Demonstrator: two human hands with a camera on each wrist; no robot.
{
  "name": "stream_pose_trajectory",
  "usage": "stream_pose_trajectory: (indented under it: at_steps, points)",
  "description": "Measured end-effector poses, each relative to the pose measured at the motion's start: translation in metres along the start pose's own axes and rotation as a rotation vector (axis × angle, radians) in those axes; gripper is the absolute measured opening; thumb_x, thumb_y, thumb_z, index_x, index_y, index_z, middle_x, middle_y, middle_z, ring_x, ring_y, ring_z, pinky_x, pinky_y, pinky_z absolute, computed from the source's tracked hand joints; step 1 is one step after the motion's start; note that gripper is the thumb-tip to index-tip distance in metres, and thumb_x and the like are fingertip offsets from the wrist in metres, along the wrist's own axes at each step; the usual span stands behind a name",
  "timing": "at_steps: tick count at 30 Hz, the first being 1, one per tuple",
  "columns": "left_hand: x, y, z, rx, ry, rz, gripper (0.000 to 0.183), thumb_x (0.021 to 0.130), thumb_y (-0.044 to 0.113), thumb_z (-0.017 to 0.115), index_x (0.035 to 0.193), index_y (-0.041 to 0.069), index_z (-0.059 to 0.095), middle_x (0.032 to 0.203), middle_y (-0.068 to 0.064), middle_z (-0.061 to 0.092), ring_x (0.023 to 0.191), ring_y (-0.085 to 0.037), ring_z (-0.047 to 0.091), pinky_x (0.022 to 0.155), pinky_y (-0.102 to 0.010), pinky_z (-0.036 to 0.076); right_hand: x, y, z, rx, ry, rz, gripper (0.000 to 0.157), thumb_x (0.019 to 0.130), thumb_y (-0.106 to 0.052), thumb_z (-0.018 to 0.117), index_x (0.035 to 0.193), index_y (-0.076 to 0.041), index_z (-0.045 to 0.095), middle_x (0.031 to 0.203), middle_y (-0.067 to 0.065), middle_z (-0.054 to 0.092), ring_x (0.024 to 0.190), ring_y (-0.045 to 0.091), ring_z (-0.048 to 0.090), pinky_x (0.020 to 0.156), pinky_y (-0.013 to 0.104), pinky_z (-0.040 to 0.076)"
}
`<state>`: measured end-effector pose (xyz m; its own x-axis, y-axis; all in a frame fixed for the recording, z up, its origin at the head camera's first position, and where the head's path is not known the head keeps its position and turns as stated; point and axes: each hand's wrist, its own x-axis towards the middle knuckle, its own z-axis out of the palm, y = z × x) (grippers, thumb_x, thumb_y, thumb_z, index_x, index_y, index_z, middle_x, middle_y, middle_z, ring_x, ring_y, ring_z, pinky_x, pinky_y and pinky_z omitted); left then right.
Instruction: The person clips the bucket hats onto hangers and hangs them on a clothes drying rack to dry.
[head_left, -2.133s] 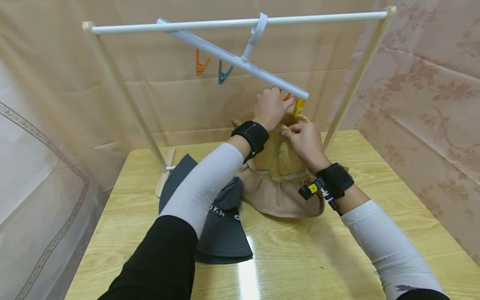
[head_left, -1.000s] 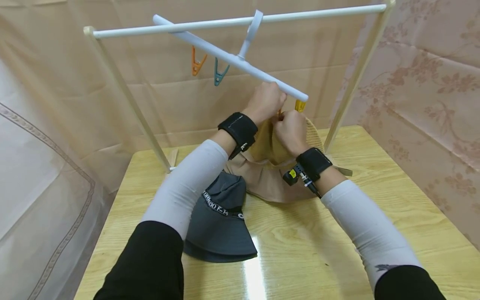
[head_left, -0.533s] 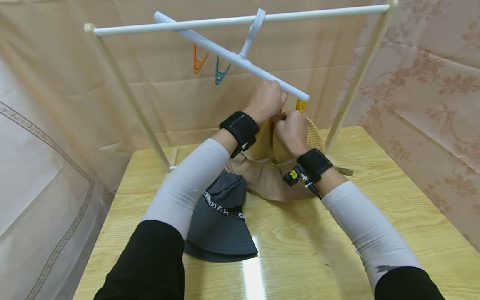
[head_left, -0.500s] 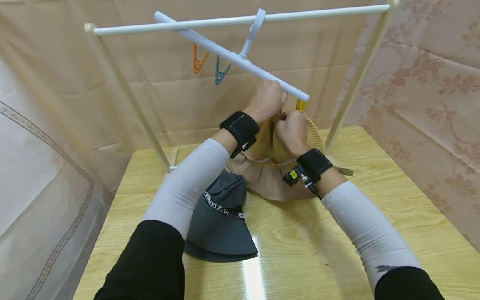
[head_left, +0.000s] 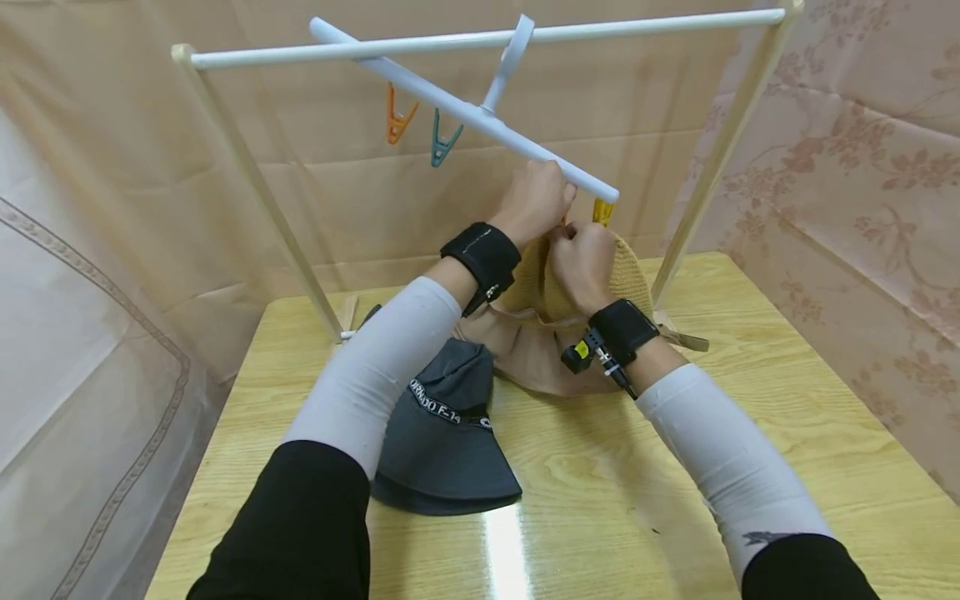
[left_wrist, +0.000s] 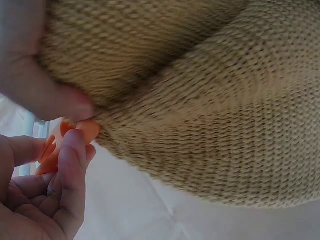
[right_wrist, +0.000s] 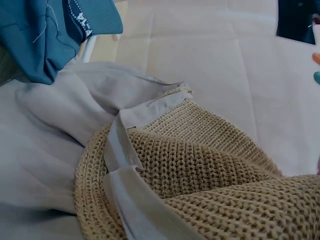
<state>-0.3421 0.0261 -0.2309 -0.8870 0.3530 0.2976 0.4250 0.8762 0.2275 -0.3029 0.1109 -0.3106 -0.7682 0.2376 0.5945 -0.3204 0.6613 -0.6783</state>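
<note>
My left hand (head_left: 528, 200), under the white hanger (head_left: 487, 123), pinches an orange clip (left_wrist: 89, 131) between thumb and fingers. Close below and to its right, my right hand (head_left: 585, 260) pinches the edge of a knitted tan sun hat (head_left: 628, 275) with a beige fabric brim. In the left wrist view, the clip's tip meets the gathered knit edge beside my right thumb (left_wrist: 75, 102); whether it bites the knit is hard to tell. A yellow clip (head_left: 602, 212) at the hanger's right end is just above the hat. Folds of the hat and its inner band (right_wrist: 147, 207) fill the right wrist view.
The hanger hooks over a white rail (head_left: 645, 26) and slants down to the right. Another orange clip (head_left: 397, 121) and a teal clip (head_left: 442, 146) dangle from its left half. A dark grey bucket hat (head_left: 446, 454) lies on the wooden table (head_left: 592, 500) beneath my left forearm.
From two seconds ago, my right hand has shifted left and up along the hat, bringing its edge beside my left hand at the orange clip. Both hands stay nearly still over the last second.
</note>
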Motion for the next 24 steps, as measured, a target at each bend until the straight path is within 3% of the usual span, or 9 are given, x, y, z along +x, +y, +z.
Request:
stream_pose_trajectory:
  at_steps: [6,14,24]
  points:
    - [0.0,-0.003,0.002,-0.005,0.034,-0.004,0.033,0.102,0.023,0.043,0.079,0.008,0.061,0.063,0.002,0.042,0.055,-0.011,0.044,0.048,-0.021,0.032,0.001,-0.004,-0.002,0.017,0.044,-0.056,0.05,0.089,-0.01,0.059,0.043,-0.012,0.039,0.043,-0.003,0.03,0.04,0.013,0.027,0.043,0.024,0.017]
    - [-0.001,-0.006,0.003,-0.046,0.065,-0.001,0.036,0.102,0.026,0.046,0.07,0.012,0.051,0.062,0.002,0.039,0.055,-0.012,0.042,0.049,-0.022,0.032,0.0,0.0,-0.006,0.013,0.031,-0.041,0.045,0.086,-0.008,0.058,0.046,-0.01,0.039,0.047,-0.001,0.03,0.045,0.017,0.028,0.046,0.026,0.018]
    - [-0.003,-0.009,0.01,-0.068,0.087,0.009,0.038,0.103,0.031,0.046,0.073,0.009,0.058,0.061,0.002,0.037,0.056,-0.014,0.042,0.05,-0.024,0.032,-0.006,0.007,-0.008,0.008,0.0,-0.031,0.033,0.086,-0.008,0.058,0.054,0.0,0.058,0.05,0.003,0.044,0.047,0.017,0.038,0.047,0.024,0.024]
